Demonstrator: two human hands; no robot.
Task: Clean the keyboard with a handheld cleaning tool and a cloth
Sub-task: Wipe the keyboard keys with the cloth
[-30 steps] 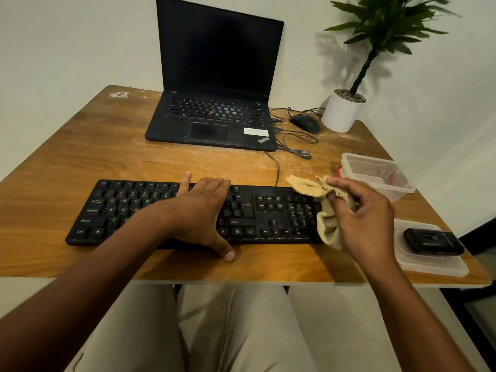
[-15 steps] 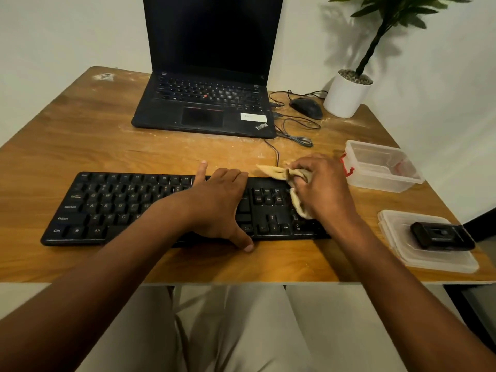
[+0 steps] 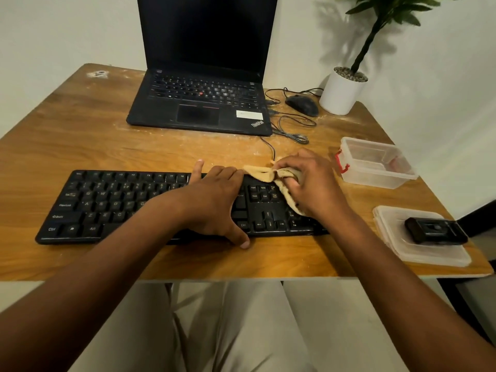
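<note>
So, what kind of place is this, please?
Probably a home or small office desk: a wooden table against a plain wall, with an open ThinkPad laptop, a wired mouse and a potted plant.

Bare table [image 3: 80,146] is lying open at ten o'clock of the keyboard [image 3: 112,205]. The laptop [image 3: 200,103] is blocking twelve o'clock; a clear box [image 3: 375,163] and a lid [image 3: 429,253] are crowding three o'clock.

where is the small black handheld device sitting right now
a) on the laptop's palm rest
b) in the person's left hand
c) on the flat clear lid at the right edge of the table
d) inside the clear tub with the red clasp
c: the black handheld device lies on top of the flat clear lid near the table's right edge, apart from the clear tub behind it.
</note>
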